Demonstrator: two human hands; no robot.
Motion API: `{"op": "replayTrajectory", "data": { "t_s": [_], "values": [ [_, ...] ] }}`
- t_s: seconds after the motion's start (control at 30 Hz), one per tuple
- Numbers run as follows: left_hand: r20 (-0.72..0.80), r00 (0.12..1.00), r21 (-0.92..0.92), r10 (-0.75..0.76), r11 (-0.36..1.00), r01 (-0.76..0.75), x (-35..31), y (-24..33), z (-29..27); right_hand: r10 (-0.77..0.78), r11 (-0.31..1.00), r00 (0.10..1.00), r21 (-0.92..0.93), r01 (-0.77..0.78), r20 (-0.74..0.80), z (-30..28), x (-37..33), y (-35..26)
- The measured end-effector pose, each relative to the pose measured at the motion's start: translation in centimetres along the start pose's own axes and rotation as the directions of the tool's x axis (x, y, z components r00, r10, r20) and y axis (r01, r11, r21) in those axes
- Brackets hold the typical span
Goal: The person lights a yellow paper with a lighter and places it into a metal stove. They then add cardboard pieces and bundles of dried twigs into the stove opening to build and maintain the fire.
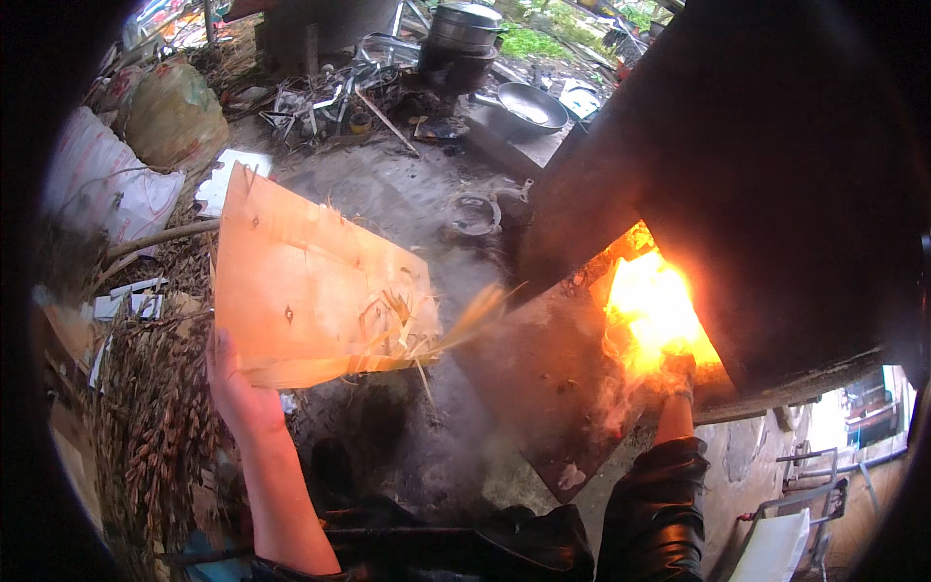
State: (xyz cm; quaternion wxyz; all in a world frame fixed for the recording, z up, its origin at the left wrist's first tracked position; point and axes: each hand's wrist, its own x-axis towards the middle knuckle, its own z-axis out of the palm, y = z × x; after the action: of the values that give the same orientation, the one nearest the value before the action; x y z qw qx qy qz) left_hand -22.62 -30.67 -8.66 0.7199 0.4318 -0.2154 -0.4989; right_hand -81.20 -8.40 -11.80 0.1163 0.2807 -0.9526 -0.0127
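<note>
My left hand [240, 393] grips the lower left edge of a thin plywood board [310, 281], its thumb side against the wood. The board is tilted, and its right edge is torn into splinters and loose strips. My right hand [679, 373] reaches to the mouth of a dark stove [776, 194], right beside bright flames [650, 301]. Glare and smoke hide its fingers, so I cannot make out whether it holds anything. A black, shiny sleeve [655, 509] covers my right forearm, while the left forearm is bare.
Dry stalks and twigs [160, 417] lie in a heap at the left, below white sacks [107, 179]. At the back stand a stacked metal pot [464, 29] and a frying pan [531, 105]. A metal sheet [543, 388] lies before the stove. A metal-framed chair [795, 514] is at lower right.
</note>
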Motion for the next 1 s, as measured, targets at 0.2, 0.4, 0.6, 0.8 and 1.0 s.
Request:
{"op": "replayTrajectory", "data": {
  "t_s": [0.2, 0.4, 0.6, 0.8, 1.0],
  "values": [
    [-0.023, 0.999, -0.027, -0.034, 0.999, 0.034, -0.3, 0.2, 0.2, -0.023, 1.0, 0.999, -0.015, 0.022, -0.028, -1.1, -1.2, 0.0],
    [-0.043, 0.997, -0.07, 0.063, 0.995, -0.066, -1.1, 1.4, 0.4, -0.16, 0.985, 0.961, 0.026, 0.17, -0.227, -4.6, -4.2, -3.1],
    [-0.057, 0.997, -0.186, 0.059, 0.98, -0.069, -1.4, 3.4, -0.5, -0.483, 0.473, 0.856, 0.769, 0.431, -0.183, -8.6, -16.3, -13.4],
    [-0.03, 0.999, -0.186, 0.017, 0.982, -0.022, -3.1, 5.6, -1.7, -0.868, 0.177, 0.386, 0.533, 0.827, -0.311, -14.4, -26.1, -27.7],
    [0.078, 0.991, -0.181, -0.111, 0.976, 0.124, -5.0, 7.0, -2.8, -0.733, 0.147, 0.574, 0.74, 0.657, -0.364, -14.1, -33.2, -35.1]
  ]
}}
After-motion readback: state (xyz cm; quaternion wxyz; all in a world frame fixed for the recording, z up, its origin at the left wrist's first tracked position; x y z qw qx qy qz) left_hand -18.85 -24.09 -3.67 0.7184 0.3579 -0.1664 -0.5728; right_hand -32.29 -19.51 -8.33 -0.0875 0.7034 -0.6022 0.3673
